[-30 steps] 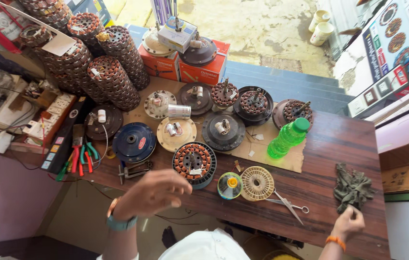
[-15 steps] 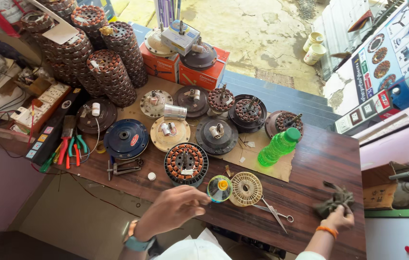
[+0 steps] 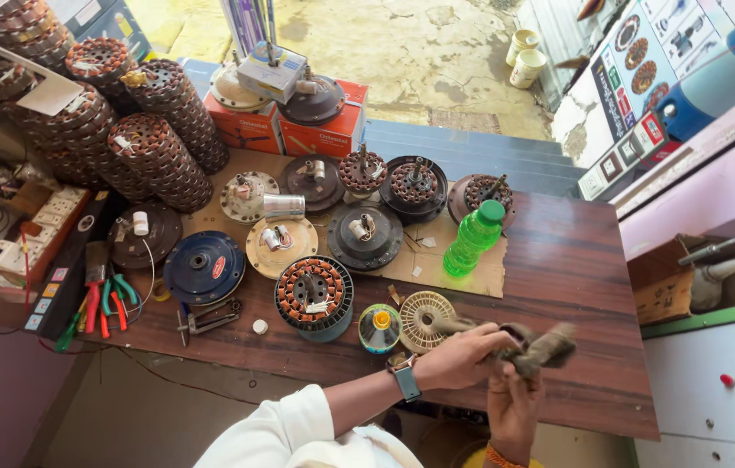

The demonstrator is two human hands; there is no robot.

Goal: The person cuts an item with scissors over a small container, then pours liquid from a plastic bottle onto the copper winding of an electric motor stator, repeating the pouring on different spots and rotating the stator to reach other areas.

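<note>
Both my hands meet over the near edge of the wooden table, gripping a dark, crumpled bundle of rag-like strips. My left hand, with a watch on the wrist, pinches the bundle's left end. My right hand comes up from below and holds its underside. Just left of my hands lie a cream round slotted disc and a small green and yellow round spool. A copper-wound stator in a grey ring stands further left.
Several fan motor parts and covers sit on cardboard mid-table, beside a green plastic bottle. Stacks of wound stators and red boxes fill the back left. Pliers and screwdrivers lie at the left edge. A white cabinet stands right.
My left hand has swung right from the table's middle to join the right hand. The right hand has lifted the dark bundle off the table. The view has shifted right.
</note>
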